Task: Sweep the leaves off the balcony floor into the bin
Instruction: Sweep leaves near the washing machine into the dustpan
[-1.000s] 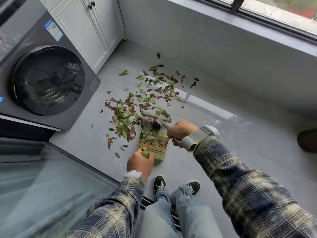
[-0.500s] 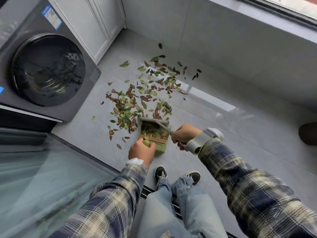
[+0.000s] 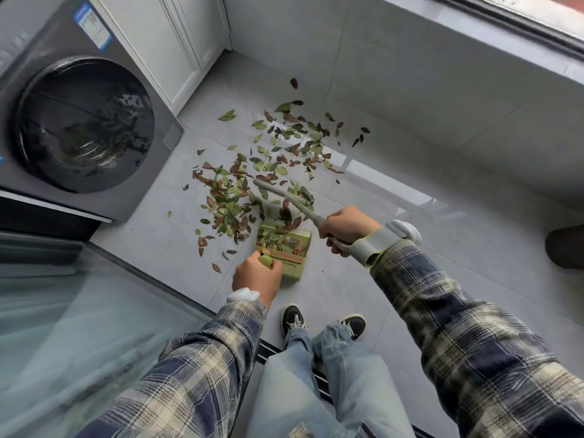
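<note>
Left hand (image 3: 256,275) clenched round the green dustpan (image 3: 292,267) handle, pan flat on the balcony floor (image 3: 363,279) just ahead of the shoes. Right hand (image 3: 345,229) grasps the grey brush (image 3: 295,202), whose head is tilted among the leaves (image 3: 230,203) at the pan mouth. Some leaves are inside the pan, but most are scattered on the floor beyond it, near the washing machine (image 3: 85,121).

The brush (image 3: 286,198) head is blurred; the dustpan (image 3: 292,269) handle mostly hidden; the washing machine (image 3: 85,124) cropped.
</note>
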Action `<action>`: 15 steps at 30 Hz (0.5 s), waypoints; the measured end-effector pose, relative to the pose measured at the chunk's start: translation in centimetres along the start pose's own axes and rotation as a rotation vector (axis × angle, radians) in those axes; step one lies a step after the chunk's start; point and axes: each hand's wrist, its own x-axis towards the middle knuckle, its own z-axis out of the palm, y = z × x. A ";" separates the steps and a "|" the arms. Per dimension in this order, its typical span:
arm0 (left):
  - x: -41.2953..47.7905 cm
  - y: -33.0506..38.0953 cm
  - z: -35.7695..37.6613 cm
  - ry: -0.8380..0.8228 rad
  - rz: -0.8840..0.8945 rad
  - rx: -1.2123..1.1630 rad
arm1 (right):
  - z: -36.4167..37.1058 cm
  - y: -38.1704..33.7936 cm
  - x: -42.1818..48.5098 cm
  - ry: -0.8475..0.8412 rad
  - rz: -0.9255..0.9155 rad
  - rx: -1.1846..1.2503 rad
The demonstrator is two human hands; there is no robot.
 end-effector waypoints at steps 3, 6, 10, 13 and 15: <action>0.3 0.0 0.0 0.000 0.000 0.006 | 1.5 0.1 0.4 0.010 -0.018 0.006; 0.4 0.0 -0.2 0.008 -0.001 0.007 | 2.6 0.6 0.7 0.019 -0.016 -0.024; 0.5 -0.1 -0.3 0.019 0.012 0.007 | 2.2 1.1 0.4 -0.057 0.057 -0.065; 0.5 -0.3 -0.2 0.018 0.011 0.018 | 1.5 1.2 0.2 -0.102 0.115 -0.123; 0.4 -0.2 -0.1 0.014 0.005 0.011 | 0.4 0.9 0.1 -0.115 0.118 -0.121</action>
